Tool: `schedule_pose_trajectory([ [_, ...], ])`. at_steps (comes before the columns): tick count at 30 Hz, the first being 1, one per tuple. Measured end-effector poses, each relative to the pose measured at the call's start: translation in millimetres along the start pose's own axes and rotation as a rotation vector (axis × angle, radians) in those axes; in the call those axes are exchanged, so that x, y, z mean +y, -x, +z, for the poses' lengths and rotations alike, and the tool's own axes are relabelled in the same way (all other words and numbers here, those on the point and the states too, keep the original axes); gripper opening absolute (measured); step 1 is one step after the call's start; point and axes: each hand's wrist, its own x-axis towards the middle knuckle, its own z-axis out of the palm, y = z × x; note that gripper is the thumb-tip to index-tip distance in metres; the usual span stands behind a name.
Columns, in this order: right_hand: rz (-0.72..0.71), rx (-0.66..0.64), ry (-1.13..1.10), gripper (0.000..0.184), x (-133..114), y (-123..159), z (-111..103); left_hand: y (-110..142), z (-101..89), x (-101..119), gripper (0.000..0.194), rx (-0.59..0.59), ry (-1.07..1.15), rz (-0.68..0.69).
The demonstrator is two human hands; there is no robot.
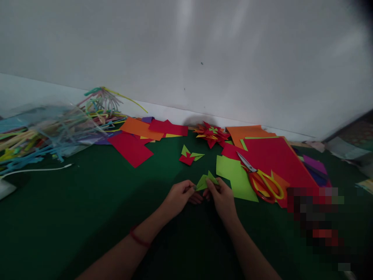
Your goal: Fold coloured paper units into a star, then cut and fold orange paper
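Note:
Between my two hands is a small folded piece of light green paper (203,182), with pointed tips sticking up. My left hand (181,194) pinches its left corner, fingers closed. On the other side my right hand (222,196) grips the right part, thumb laid over the paper. Just beyond them lies a small folded red and green paper piece (188,158) with two green points. Farther back sits a layered paper flower (212,133) in red, orange and yellow with a green centre.
Scissors (260,181) with orange and yellow handles rest on green sheets (241,186) and a large red sheet (271,157) at right. Red and orange papers (131,149) lie at left, near a clear bag of colourful pipe cleaners (58,128). A pale wall (145,50) rises behind the green table (72,217).

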Motion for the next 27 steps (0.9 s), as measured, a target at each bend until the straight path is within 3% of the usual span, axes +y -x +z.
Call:
schedule_pose_trajectory([
  [10, 0.0, 0.004, 0.024, 0.028, -4.4, 2.6, 4.4, 0.8, -1.5, -6.1, 0.022, 0.013, -0.095, 0.149],
  [27, -0.012, -0.031, -0.01, 0.023, -4.8, 4.8, 8.0, 0.6, -0.3, -3.3, 0.02, 0.025, -0.002, 0.048],
])
